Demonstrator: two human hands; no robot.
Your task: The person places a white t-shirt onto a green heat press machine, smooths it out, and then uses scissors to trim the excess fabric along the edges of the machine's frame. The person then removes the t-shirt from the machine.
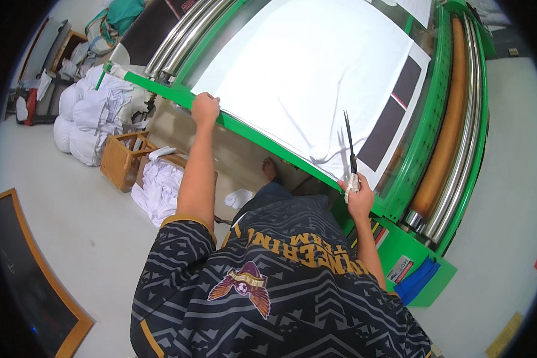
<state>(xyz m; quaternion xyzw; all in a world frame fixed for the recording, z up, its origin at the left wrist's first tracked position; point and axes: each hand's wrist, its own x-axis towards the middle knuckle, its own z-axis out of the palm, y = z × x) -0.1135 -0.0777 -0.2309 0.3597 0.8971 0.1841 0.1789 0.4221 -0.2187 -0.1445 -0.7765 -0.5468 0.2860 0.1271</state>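
Scissors point(352, 162) in the right hand point(360, 200), as seen in the head view, with the slim dark blades up and away from the body, over the white sheet point(274, 77). Grasps them by the pale-wrapped handles, just above the near green rail point(262, 143), with the thumb toward the left. Bends the right arm, tucked in beside the patterned dark shirt point(280, 262). Holds the left arm out nearly straight, well apart from the right, with the left hand point(205, 111) knuckles up on the same rail near the sheet's left corner. Curls those fingers inward; cannot tell whether around the rail alone or also around the sheet's edge. Spreads wide and pale across the green-framed machine, with creases near the blades, and beside dark panels point(380, 143) on the right. Farther right, a brown roller point(453, 107) beside shiny metal rods; past the left hand, more metal rollers point(188, 36). Below the left forearm, a wooden stool point(120, 161) and heaped white cloth point(160, 188); between the arms, a bare foot point(270, 168) on the floor.
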